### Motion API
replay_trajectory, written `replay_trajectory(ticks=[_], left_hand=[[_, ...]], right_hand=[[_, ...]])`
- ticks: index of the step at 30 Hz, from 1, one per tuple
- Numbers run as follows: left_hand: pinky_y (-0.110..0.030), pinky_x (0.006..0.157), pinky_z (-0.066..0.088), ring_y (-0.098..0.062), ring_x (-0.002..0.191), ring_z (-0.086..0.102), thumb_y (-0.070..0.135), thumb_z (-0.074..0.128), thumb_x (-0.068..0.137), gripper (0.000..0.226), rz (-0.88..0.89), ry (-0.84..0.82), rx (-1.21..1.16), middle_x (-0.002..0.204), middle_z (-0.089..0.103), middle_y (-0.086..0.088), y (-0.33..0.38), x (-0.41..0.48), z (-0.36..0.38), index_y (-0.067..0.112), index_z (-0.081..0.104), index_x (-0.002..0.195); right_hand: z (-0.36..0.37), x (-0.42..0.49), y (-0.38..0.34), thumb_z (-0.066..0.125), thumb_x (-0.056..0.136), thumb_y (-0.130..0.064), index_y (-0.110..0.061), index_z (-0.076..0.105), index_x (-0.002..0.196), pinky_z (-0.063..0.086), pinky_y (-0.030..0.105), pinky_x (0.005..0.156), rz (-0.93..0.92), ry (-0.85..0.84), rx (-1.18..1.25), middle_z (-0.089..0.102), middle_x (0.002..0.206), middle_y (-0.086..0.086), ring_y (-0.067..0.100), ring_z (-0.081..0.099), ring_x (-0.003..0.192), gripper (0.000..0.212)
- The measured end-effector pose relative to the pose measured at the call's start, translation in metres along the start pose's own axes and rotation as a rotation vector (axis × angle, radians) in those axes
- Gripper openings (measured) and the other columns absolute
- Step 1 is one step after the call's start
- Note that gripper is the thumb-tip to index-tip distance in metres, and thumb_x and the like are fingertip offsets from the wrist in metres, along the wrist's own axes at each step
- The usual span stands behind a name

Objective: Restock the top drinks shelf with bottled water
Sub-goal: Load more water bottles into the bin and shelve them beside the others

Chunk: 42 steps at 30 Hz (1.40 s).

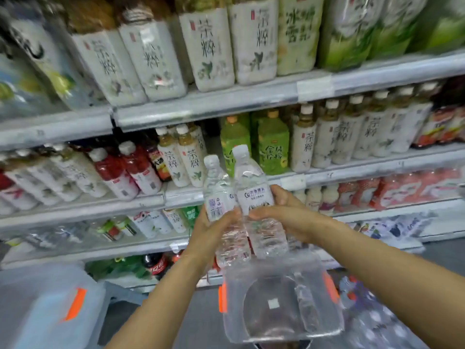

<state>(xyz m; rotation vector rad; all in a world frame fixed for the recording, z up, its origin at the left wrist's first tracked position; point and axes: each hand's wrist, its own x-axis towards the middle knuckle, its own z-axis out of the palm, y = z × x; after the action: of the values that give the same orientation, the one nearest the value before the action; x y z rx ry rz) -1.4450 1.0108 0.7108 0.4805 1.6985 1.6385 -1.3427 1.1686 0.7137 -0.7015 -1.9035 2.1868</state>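
Two clear water bottles with white caps stand side by side in front of the shelves. My left hand [214, 231] grips the left water bottle [218, 197] around its middle. My right hand [286, 212] grips the right water bottle [254, 190] just below its white label. Both bottles are upright and touch each other. The top drinks shelf [226, 102] runs above them, packed with large tea bottles [208, 49].
A clear plastic bin with orange tape [281, 301] sits below the bottles. A second clear bin [47, 306] is at the lower left. Middle shelves hold small tea bottles [183, 159], red drinks [113, 172] and green bottles [271, 144]. Cola bottles [156, 264] stand low down.
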Motion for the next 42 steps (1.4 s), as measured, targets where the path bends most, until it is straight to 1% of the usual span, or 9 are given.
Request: replay_trajectory(ticks=[5, 10, 15, 19, 26, 31, 34, 38, 42], left_hand=[[-0.026, 0.077, 0.048, -0.013, 0.094, 0.071, 0.031, 0.080, 0.072, 0.056, 0.199, 0.072, 0.057, 0.099, 0.076, 0.008, 0.076, -0.015, 0.000, 0.025, 0.055, 0.122], [-0.038, 0.083, 0.050, -0.015, 0.095, 0.070, 0.033, 0.078, 0.074, 0.047, 0.346, 0.118, 0.108, 0.100, 0.075, 0.008, 0.145, -0.034, -0.011, 0.029, 0.056, 0.116], [-0.034, 0.083, 0.052, -0.016, 0.100, 0.071, 0.025, 0.073, 0.084, 0.039, 0.465, 0.132, 0.129, 0.105, 0.075, 0.005, 0.208, -0.028, -0.036, 0.026, 0.058, 0.119], [-0.017, 0.064, 0.051, -0.007, 0.080, 0.071, 0.022, 0.071, 0.086, 0.026, 0.557, 0.172, 0.153, 0.094, 0.076, 0.005, 0.262, -0.017, -0.057, 0.023, 0.062, 0.110], [-0.020, 0.055, 0.052, -0.006, 0.070, 0.071, 0.028, 0.070, 0.087, 0.019, 0.654, 0.258, 0.163, 0.076, 0.074, 0.006, 0.362, 0.014, -0.108, 0.018, 0.064, 0.102], [-0.026, 0.055, 0.052, -0.016, 0.079, 0.068, 0.033, 0.072, 0.083, 0.047, 0.668, 0.240, 0.044, 0.098, 0.069, -0.003, 0.416, 0.039, -0.142, 0.012, 0.059, 0.123], [-0.031, 0.067, 0.052, -0.020, 0.097, 0.065, 0.035, 0.075, 0.080, 0.054, 0.713, 0.241, 0.034, 0.102, 0.066, 0.001, 0.435, 0.054, -0.158, 0.011, 0.059, 0.126], [-0.054, 0.090, 0.054, -0.033, 0.103, 0.066, 0.045, 0.084, 0.057, 0.076, 0.716, 0.227, 0.008, 0.100, 0.069, -0.005, 0.447, 0.072, -0.172, 0.011, 0.062, 0.121], [-0.034, 0.062, 0.057, -0.028, 0.091, 0.069, 0.035, 0.078, 0.077, 0.050, 0.685, 0.215, 0.029, 0.098, 0.070, -0.007, 0.448, 0.092, -0.179, 0.010, 0.063, 0.117]], right_hand=[[0.010, -0.019, -0.087, 0.087, 0.052, -0.028, -0.016, 0.049, 0.128, 0.050, 0.045, 0.100, -0.187, -0.082, -0.057, 0.073, 0.112, 0.005, 0.022, 0.069, 0.106, 0.086], [0.032, -0.021, -0.161, 0.086, 0.055, -0.031, -0.014, 0.053, 0.128, 0.051, 0.051, 0.098, -0.320, -0.115, -0.091, 0.072, 0.115, 0.010, 0.028, 0.069, 0.106, 0.083], [0.055, -0.006, -0.227, 0.082, 0.074, -0.017, -0.012, 0.055, 0.125, 0.055, 0.047, 0.091, -0.424, -0.118, -0.146, 0.073, 0.110, 0.009, 0.025, 0.072, 0.098, 0.058], [0.080, 0.006, -0.287, 0.077, 0.080, -0.027, -0.013, 0.060, 0.120, 0.051, 0.049, 0.097, -0.552, -0.088, -0.236, 0.074, 0.108, 0.004, 0.023, 0.070, 0.100, 0.046], [0.117, 0.035, -0.401, 0.075, 0.082, -0.025, -0.010, 0.065, 0.103, 0.057, 0.042, 0.086, -0.769, 0.029, -0.247, 0.073, 0.104, 0.014, 0.029, 0.071, 0.094, 0.028], [0.137, 0.078, -0.470, 0.082, 0.074, -0.026, -0.008, 0.061, 0.116, 0.055, 0.046, 0.091, -0.861, 0.100, -0.212, 0.072, 0.106, 0.010, 0.025, 0.071, 0.097, 0.051], [0.146, 0.111, -0.497, 0.085, 0.070, -0.025, -0.009, 0.056, 0.119, 0.053, 0.048, 0.096, -0.865, 0.179, -0.206, 0.070, 0.110, 0.008, 0.024, 0.069, 0.100, 0.058], [0.149, 0.158, -0.506, 0.083, 0.074, -0.017, -0.008, 0.051, 0.125, 0.052, 0.042, 0.098, -0.837, 0.258, -0.268, 0.066, 0.114, 0.007, 0.023, 0.066, 0.102, 0.061], [0.147, 0.193, -0.498, 0.082, 0.077, -0.011, -0.006, 0.045, 0.130, 0.050, 0.036, 0.096, -0.797, 0.284, -0.301, 0.064, 0.116, 0.009, 0.024, 0.064, 0.106, 0.065]])
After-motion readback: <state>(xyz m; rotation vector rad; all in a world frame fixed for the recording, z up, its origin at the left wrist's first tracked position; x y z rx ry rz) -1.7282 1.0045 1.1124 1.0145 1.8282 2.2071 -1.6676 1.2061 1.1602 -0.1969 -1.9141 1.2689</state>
